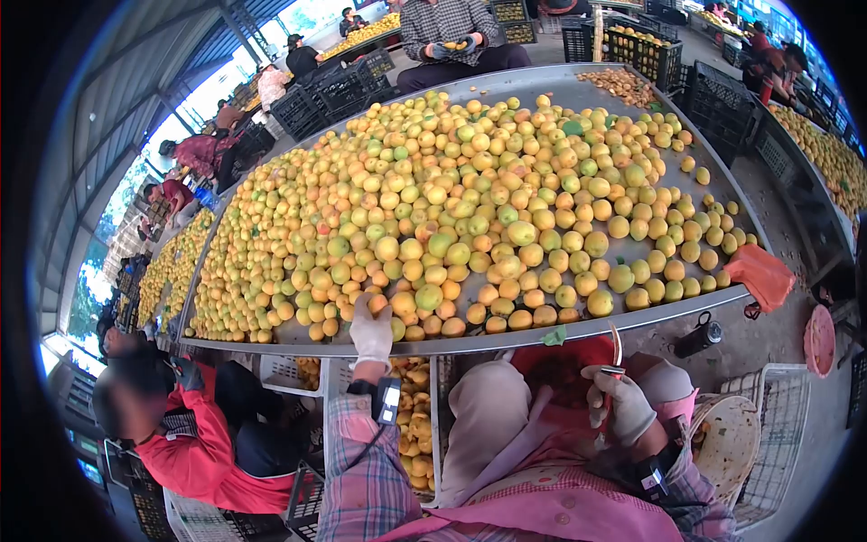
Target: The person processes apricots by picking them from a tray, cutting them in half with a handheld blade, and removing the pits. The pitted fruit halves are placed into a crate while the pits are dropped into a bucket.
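My left hand (370, 334), in a pale glove, reaches over the near edge of the metal sorting table. Its fingers are closed round an orange-yellow apricot (377, 304) at the front of the pile; the fingertips are partly hidden. My right hand (623, 405), also gloved, is raised above my lap at the right, shut on a hand tool with a thin curved metal blade (617, 345) and a red part near the grip. The blade points up, apart from the fruit. Yellow, orange and greenish apricots (470, 199) cover most of the tabletop.
A metal rim (506, 343) borders the table, with an orange-red bag (760, 275) at its right corner. Below are a crate of halved fruit (415, 425), a red basin (564, 366) and a black bottle (698, 336). A person in red (208, 443) sits close at left.
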`<state>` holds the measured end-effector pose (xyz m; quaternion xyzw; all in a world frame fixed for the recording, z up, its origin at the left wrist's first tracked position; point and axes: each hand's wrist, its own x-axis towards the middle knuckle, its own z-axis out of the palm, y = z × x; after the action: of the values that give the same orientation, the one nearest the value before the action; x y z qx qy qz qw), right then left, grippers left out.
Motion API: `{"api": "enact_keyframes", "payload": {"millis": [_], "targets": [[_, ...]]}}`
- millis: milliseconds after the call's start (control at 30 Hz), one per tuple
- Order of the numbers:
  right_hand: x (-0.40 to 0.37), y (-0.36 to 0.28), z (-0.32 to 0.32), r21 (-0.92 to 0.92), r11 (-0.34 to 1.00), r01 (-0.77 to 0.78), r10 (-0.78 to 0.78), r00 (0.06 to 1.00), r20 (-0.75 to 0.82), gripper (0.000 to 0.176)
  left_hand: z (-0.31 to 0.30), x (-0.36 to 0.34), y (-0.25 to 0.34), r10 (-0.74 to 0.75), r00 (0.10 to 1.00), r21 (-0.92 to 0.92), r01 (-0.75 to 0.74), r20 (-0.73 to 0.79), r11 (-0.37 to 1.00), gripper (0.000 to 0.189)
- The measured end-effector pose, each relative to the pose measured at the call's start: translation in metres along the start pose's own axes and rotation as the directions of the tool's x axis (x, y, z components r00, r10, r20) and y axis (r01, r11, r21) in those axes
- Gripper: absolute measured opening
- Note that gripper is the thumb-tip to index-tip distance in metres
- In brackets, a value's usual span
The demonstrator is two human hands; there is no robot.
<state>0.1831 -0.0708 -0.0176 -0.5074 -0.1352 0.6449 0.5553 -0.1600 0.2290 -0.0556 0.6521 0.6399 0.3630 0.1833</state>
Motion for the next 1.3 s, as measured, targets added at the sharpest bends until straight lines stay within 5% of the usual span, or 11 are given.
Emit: {"api": "enact_keyframes", "payload": {"millis": [100,167,200,267,367,500,700,800,1033,1200,1300], "targets": [[-0.008,-0.006,0.005,-0.003,0.998,0.056,-0.056,0.998,-0.014,0.045,-0.004,-0.016,0.016,0.004,0.999,-0.382,-0.017,-0.034,0.924,0.040],[-0.009,-0.013,0.013,-0.064,0.995,0.082,-0.083,0.997,-0.008,0.050,-0.019,-0.036,0.045,-0.075,0.937,-0.899,0.348,0.341,0.264,0.038],[-0.008,-0.016,0.017,-0.122,0.987,0.109,-0.109,0.994,0.003,0.056,-0.021,-0.045,0.057,-0.077,0.937,-0.900,0.349,0.341,0.262,0.038],[-0.003,-0.020,0.025,-0.149,0.979,0.142,-0.138,0.990,0.035,0.055,-0.020,-0.061,0.083,0.170,0.828,-0.786,0.561,0.535,-0.259,0.038],[-0.005,-0.030,0.041,-0.258,0.933,0.251,-0.230,0.967,0.109,0.055,-0.013,-0.095,0.131,0.206,0.802,-0.650,0.580,0.560,-0.491,0.039],[-0.012,-0.042,0.067,-0.259,0.840,0.477,-0.393,0.864,0.315,0.066,0.007,-0.124,0.153,0.419,0.662,-0.530,0.749,0.621,-0.398,0.043],[-0.025,-0.048,0.079,-0.426,0.773,0.471,-0.360,0.878,0.317,0.055,0.019,-0.151,0.195,0.468,0.596,-0.492,0.803,0.653,-0.336,0.046],[-0.018,-0.038,0.077,-0.475,0.646,0.597,-0.504,0.802,0.321,0.064,0.019,-0.165,0.204,0.408,0.578,-0.517,0.816,0.707,-0.259,0.049],[-0.021,-0.035,0.073,-0.678,0.516,0.523,-0.528,0.818,0.229,0.065,0.023,-0.179,0.210,0.339,0.513,-0.453,0.858,0.789,-0.242,0.053],[-0.012,-0.024,0.068,-0.707,0.290,0.645,-0.739,0.621,0.263,0.060,0.020,-0.183,0.214,0.286,0.513,-0.462,0.857,0.809,-0.229,0.045],[-0.017,-0.025,0.070,-0.769,0.305,0.561,-0.701,0.679,0.218,0.060,0.022,-0.184,0.214,0.280,0.509,-0.471,0.860,0.814,-0.195,0.052]]}}
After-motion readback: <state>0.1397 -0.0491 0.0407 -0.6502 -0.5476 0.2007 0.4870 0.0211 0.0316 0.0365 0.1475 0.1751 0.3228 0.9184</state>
